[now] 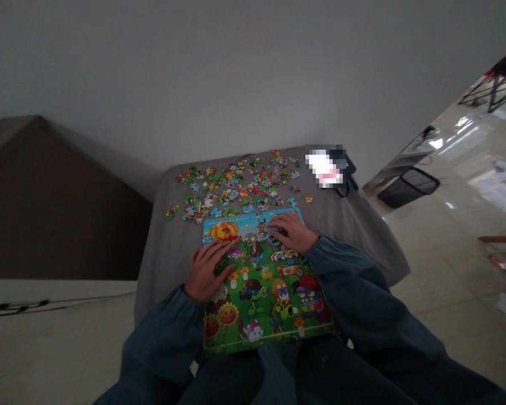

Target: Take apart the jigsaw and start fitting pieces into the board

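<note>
A colourful cartoon jigsaw board (253, 292), with sunflowers, pea shooters and a pumpkin on green and sky blue, lies at the table's near edge, reaching toward my lap. My left hand (208, 267) rests flat on its left side, fingers spread out and nothing in them. Near the top of the board, my right hand (293, 230) has bent fingers, with fingertips and thumb close together on the picture. Whatever may be between them is too small to make out. Many loose jigsaw pieces (236, 188) are scattered just beyond the board's top edge.
A grey cloth covers the table (172, 236), which stands against a pale wall (236, 73). At the back right is a blurred-out white item (324, 169) on a dark strapped object (351, 169). A dark bin (409, 187) stands on the tiled floor to the right.
</note>
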Demonstrator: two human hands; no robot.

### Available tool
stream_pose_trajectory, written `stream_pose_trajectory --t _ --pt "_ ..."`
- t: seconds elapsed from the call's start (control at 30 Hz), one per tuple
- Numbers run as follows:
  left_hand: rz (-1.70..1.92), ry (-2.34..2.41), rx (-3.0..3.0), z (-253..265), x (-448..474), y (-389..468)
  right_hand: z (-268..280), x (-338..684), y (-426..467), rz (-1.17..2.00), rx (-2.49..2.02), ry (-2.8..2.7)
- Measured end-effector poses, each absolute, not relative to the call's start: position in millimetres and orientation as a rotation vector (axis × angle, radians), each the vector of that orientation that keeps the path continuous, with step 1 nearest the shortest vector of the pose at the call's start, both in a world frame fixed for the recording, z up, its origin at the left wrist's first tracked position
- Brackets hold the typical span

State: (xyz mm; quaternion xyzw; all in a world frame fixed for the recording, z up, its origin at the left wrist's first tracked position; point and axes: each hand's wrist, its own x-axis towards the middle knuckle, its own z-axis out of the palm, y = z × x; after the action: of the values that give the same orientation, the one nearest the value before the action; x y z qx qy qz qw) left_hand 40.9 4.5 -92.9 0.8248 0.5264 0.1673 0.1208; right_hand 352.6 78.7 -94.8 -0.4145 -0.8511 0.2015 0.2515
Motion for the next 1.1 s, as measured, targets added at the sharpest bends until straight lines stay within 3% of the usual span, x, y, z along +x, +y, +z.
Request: stream_pose_trajectory --t 1.1 --pt "0.410 1.557 2.432 -88 43 -6 -97 352 80 0.548 -1.114 -2.314"
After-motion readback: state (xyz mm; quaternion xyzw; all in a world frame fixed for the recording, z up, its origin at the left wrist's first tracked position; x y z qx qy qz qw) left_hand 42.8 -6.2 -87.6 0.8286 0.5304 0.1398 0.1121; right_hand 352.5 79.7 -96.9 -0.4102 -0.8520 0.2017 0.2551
